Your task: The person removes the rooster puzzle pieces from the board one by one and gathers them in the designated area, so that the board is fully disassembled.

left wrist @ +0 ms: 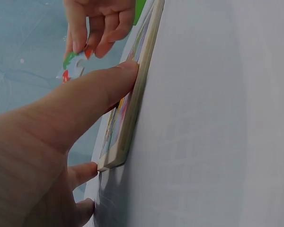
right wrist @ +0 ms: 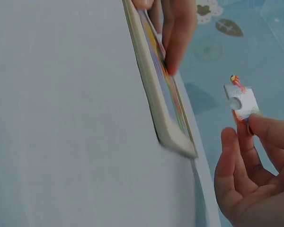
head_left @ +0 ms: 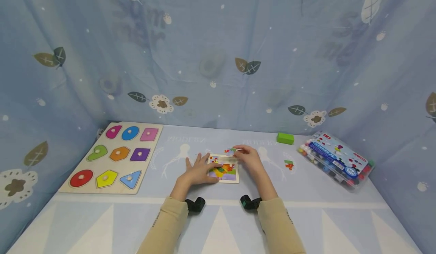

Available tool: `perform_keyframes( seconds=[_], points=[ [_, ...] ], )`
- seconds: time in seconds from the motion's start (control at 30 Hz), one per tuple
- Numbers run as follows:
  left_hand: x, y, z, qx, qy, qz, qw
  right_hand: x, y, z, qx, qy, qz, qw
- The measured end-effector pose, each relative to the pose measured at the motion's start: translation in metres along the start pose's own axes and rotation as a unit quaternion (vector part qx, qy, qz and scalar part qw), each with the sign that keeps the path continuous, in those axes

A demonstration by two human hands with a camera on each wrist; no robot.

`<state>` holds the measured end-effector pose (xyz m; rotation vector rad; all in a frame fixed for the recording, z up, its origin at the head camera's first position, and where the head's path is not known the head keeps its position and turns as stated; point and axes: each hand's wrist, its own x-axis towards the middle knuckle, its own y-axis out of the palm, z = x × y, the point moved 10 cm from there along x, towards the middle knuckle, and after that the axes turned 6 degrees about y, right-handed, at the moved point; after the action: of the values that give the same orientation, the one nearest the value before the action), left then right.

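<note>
A small jigsaw puzzle in a pale wooden frame (head_left: 229, 181) lies on the table between both hands. My left hand (head_left: 195, 172) is spread at its left side, with the thumb (left wrist: 104, 87) and a finger reaching over the picture and pressing on it. In the right wrist view, my right hand (right wrist: 255, 175) pinches a jigsaw piece (right wrist: 246, 101) between thumb and fingers, raised off the table. From the head view this piece (head_left: 229, 152) is just beyond the frame's upper edge. The upper part of the frame is partly without picture.
Another jigsaw piece (head_left: 288, 165) lies to the right, with a green block (head_left: 285, 138) behind it. A clear box of colourful parts (head_left: 335, 159) stands far right. On the left is a wooden shape board (head_left: 112, 163) with knobbed shapes. A patterned curtain (head_left: 218, 57) closes off the back.
</note>
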<state>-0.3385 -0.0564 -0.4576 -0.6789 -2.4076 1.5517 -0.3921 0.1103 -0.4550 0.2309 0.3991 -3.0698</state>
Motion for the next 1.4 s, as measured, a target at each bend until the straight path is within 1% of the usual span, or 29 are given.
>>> perform_keyframes(
  seconds=[0.2,0.3,0.63,0.87,1.07,1.4],
  points=[
    [0.000,0.001,0.001,0.001,0.001,0.001,1.0000,0.001,-0.019,-0.005,0.029,0.018,-0.004,0.9994],
    [0.000,0.002,0.001,0.001,0.004,-0.002,1.0000,-0.001,-0.028,-0.006,0.026,0.022,-0.010,0.9994],
    [-0.001,0.002,0.001,-0.009,0.000,-0.001,1.0000,-0.005,-0.059,-0.017,0.055,0.041,-0.026,0.9973],
    [-0.001,0.002,0.000,-0.005,0.003,-0.001,1.0000,-0.008,-0.074,-0.020,0.066,0.039,-0.026,0.9967],
    [0.000,0.001,-0.001,-0.001,0.005,-0.002,1.0000,-0.010,-0.087,-0.025,0.090,0.046,-0.039,0.9942],
    [-0.001,0.001,0.000,-0.004,0.003,-0.001,1.0000,-0.012,-0.107,-0.029,0.113,0.058,-0.056,0.9903]
  ],
)
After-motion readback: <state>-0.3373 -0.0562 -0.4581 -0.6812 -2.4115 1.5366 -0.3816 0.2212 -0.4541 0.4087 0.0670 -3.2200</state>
